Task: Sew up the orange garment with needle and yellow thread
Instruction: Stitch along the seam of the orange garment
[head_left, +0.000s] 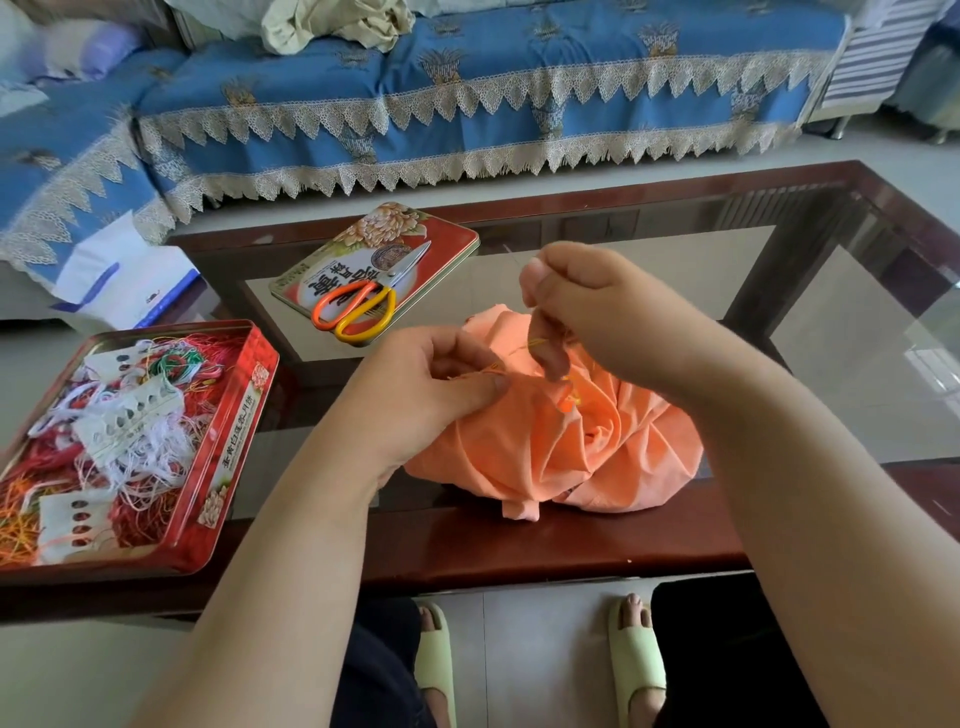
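Observation:
The orange garment (561, 447) lies bunched on the near edge of the glass-topped table (571, 551). My left hand (431, 384) pinches a fold of it at its upper left, where yellow thread (488, 368) crosses the cloth. My right hand (587, 296) is raised above the garment with its fingers curled; it pinches the thin needle (514, 257), whose tip sticks up and to the left past the fingers. A strand of yellow thread runs from that hand down to the fabric.
An open red tin (228, 431) full of tangled threads and thread cards sits at the left. Its lid (447, 234) lies further back with orange-and-yellow scissors (363, 306) on it. A blue sofa (467, 78) stands behind the table; my feet in green slippers (636, 660) are below.

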